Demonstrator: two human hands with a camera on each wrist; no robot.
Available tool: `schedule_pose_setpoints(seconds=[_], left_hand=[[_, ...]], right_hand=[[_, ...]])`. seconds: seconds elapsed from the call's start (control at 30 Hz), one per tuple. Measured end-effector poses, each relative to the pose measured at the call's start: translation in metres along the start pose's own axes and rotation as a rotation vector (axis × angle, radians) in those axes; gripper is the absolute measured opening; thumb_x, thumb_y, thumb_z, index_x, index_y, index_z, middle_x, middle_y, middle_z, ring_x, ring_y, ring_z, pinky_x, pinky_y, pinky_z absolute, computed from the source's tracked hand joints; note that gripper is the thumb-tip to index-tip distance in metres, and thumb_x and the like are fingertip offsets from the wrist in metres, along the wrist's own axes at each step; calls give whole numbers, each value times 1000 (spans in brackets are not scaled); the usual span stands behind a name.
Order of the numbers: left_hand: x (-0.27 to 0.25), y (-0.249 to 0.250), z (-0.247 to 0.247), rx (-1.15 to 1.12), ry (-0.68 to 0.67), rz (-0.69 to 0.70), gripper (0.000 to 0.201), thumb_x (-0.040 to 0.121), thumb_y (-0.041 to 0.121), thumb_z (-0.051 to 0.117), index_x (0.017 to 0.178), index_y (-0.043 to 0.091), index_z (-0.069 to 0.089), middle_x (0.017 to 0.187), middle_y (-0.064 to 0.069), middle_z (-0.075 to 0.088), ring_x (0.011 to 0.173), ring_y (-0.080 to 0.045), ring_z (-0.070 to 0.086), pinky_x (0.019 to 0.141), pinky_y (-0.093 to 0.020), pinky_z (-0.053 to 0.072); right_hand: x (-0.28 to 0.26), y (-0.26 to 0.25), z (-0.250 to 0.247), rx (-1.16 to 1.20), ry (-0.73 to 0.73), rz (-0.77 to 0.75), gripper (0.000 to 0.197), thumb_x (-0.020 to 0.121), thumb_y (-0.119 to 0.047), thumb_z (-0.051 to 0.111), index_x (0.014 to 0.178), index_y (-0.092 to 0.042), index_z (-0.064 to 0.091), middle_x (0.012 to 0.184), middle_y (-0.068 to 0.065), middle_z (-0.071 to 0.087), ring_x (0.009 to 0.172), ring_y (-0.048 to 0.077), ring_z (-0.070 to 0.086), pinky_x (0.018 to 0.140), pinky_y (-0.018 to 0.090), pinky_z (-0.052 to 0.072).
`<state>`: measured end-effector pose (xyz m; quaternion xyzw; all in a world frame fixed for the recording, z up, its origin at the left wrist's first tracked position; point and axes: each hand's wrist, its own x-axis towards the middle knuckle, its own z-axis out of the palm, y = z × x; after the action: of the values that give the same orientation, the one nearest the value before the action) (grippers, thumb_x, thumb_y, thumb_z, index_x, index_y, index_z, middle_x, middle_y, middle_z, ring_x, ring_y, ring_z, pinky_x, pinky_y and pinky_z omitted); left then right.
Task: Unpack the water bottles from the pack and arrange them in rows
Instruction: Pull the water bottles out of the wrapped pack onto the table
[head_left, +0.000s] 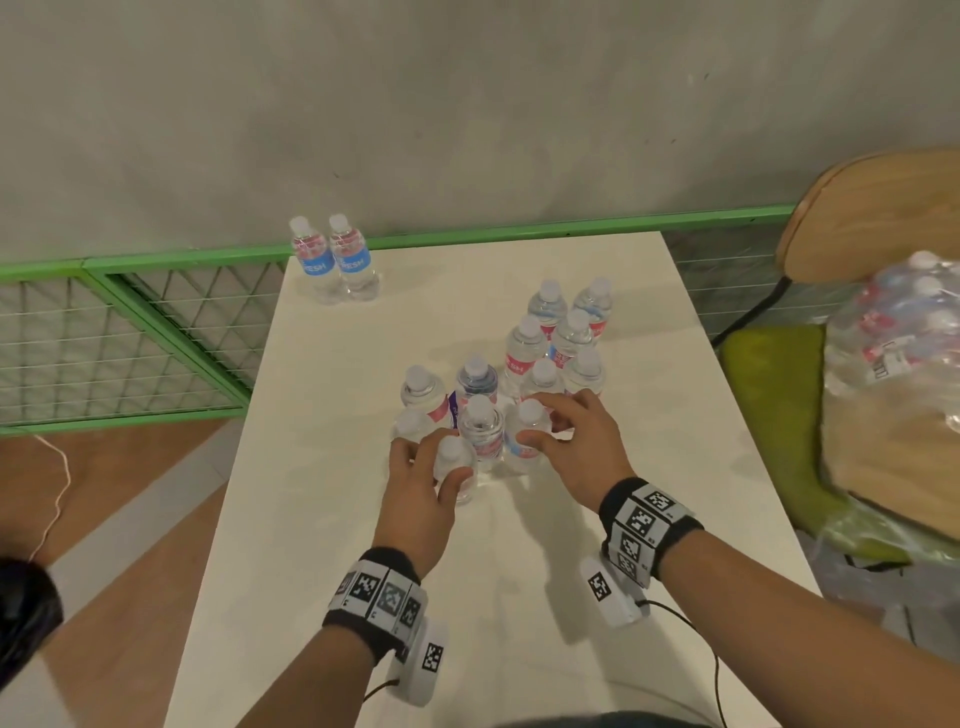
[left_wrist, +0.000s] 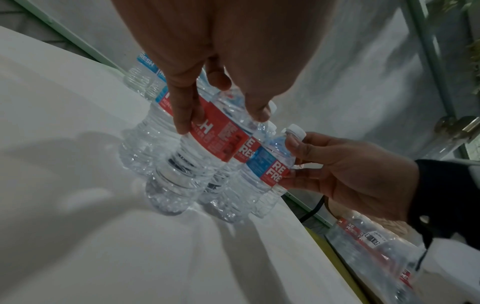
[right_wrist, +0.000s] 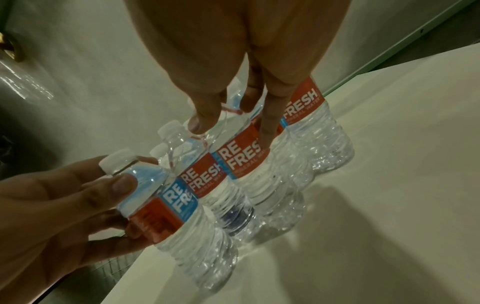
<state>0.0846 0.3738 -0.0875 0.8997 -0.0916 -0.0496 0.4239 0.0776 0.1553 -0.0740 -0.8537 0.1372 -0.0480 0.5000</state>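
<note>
Several small clear water bottles with red and blue labels stand in a cluster (head_left: 550, 353) on the white table (head_left: 675, 467). My left hand (head_left: 434, 465) grips the nearest upright bottle (head_left: 457, 462) around its shoulder; the left wrist view shows thumb and fingers of this hand (left_wrist: 222, 119) around that bottle's red label (left_wrist: 215, 131). My right hand (head_left: 545, 423) holds the neighbouring bottle (head_left: 524, 441) near its top, and the right wrist view shows that hand (right_wrist: 233, 129) on this bottle (right_wrist: 244, 162). Two blue-labelled bottles (head_left: 335, 260) stand apart at the far left corner.
A shrink-wrapped pack of bottles (head_left: 893, 332) lies on a wooden chair with a green cushion (head_left: 769, 374) right of the table. A green mesh railing (head_left: 156, 332) runs behind and to the left. A white cable (head_left: 57, 493) trails on the floor at left.
</note>
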Motion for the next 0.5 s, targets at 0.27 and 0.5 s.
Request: schedule_pose_setpoints(seconds=[0.27,0.5], left_hand=[[1,2,0,-22,-14,-5,45,93,26,62,135,33,46,115,5,38,87,-15,55,84,-22,44],[-3,12,-10,-47,-54,-12,45,91,27,66,131,37,47,113,5,42,77,-1,53,79,-12,46]], right_hand=[[3,1,-2,-23,-8,-21,44,78,-23,80,118,-32,66,101,-1,48,90,13,56,74,-1,38],[0,-2,-10,-89,-75,-32,47,79,-33,78,123,-33,61,102,-2,47,88,13,56,84,21,46]])
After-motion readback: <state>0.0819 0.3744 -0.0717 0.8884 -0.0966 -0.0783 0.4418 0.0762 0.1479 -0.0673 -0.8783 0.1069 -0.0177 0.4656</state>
